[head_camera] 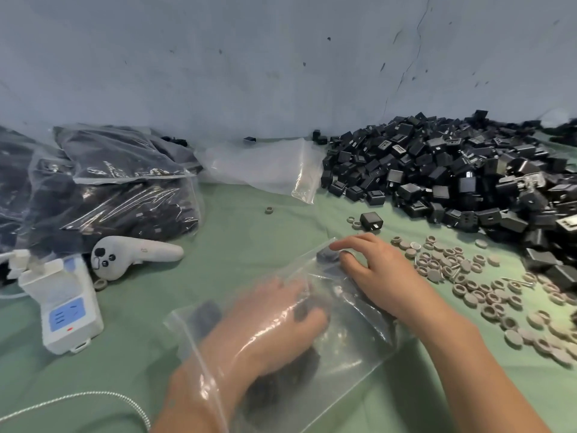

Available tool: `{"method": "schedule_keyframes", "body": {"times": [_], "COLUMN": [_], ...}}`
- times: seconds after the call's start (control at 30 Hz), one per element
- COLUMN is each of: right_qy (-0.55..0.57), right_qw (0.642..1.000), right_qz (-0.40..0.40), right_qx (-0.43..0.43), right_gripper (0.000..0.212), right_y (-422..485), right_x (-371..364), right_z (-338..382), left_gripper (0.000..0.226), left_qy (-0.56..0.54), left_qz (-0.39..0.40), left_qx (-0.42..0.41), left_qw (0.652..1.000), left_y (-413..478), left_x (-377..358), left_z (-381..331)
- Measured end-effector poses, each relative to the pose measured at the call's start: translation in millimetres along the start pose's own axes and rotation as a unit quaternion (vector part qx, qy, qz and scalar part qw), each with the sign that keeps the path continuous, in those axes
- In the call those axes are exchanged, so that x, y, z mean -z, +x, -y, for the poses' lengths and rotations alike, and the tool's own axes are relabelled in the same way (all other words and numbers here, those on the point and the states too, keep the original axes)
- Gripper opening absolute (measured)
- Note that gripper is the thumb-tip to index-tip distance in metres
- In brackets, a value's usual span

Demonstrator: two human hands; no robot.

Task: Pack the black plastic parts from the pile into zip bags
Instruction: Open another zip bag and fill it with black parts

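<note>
A clear zip bag [359,339] lies on the green-covered tabletop [243,239] close to its near edge, about midway along it. The left hand [265,332] is pushed inside the bag through the mouth at the bag's near-left end. Its fingers bend down over a few black parts [281,382] already in the bag, but motion blur and the glare of the plastic hide the grip, so I cannot tell whether it holds any of them. The right hand [377,270] rests on the outside of the bag at its far corner with a loose, wide grip: the fingers are stretched out, with the index tip at the bag's raised edge. The main pile of black plastic parts [452,170] is heaped toward the far right corner against the pale wall [249,57]. One stray part [371,220] sits alone just in front of the pile. Grey round caps [468,276] are scattered along the right side, between the pile and the near edge. An empty clear bag [265,165] lies flat at the middle of the far edge. Filled bags [118,189] (dark with parts) are stacked at the far left. In front of them lie a white handheld controller [137,254] and a white power strip [62,301]. A braided cable [93,396] curves across the near left corner.
</note>
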State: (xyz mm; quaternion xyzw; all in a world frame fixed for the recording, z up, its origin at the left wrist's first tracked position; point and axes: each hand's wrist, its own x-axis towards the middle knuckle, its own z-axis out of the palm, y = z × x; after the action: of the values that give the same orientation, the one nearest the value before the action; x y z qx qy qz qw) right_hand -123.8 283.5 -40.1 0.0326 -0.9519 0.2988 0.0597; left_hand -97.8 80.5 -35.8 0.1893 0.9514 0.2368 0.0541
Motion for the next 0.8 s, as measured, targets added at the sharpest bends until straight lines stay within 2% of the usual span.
{"method": "schedule_keyframes", "body": {"times": [0.07,0.17,0.23,0.27,0.37,0.47,0.6,0.7,0.8], "right_qy": [-0.003,0.0,0.01,0.015,0.015,0.011,0.005,0.006,0.008], "right_qw": [1.0,0.999,0.999,0.999,0.999,0.999,0.999,1.0,1.0], "right_qz": [0.021,0.035,0.027,0.022,0.016,0.013,0.009,0.009,0.006], "right_qx": [0.016,0.031,0.035,0.035,0.033,0.032,0.03,0.028,0.029], "right_gripper": [0.027,0.027,0.027,0.027,0.027,0.028,0.028,0.028,0.028], "right_y": [2.6,5.3,7.1,7.8,8.2,6.3,5.7,7.3,8.2], "right_x": [-0.5,-1.5,-2.9,-3.9,-6.5,-8.5,-10.9,-12.7,-14.0], "right_z": [-0.8,-2.7,-4.4,-5.3,-7.9,-10.1,-11.5,-12.5,-13.7], "left_gripper": [0.038,0.034,0.017,0.016,0.029,0.038,0.024,0.032,0.027], "left_qy": [0.009,-0.01,-0.034,-0.044,-0.049,-0.075,-0.04,-0.061,-0.068], "left_qz": [0.031,0.003,-0.015,-0.026,-0.055,-0.04,-0.081,-0.13,-0.114], "left_qx": [-0.028,-0.039,-0.023,-0.008,0.04,0.1,0.086,0.107,0.102], "left_qw": [0.999,0.999,0.999,0.999,0.996,0.991,0.992,0.984,0.986], "left_y": [-4.8,-7.7,-5.7,-3.5,5.0,10.4,10.7,10.4,7.1], "left_x": [1.0,-1.1,-1.2,-0.7,-4.5,-7.3,-6.1,-11.6,-13.0], "left_z": [5.3,6.2,2.9,0.4,-3.8,-8.9,-8.4,0.0,3.1]}}
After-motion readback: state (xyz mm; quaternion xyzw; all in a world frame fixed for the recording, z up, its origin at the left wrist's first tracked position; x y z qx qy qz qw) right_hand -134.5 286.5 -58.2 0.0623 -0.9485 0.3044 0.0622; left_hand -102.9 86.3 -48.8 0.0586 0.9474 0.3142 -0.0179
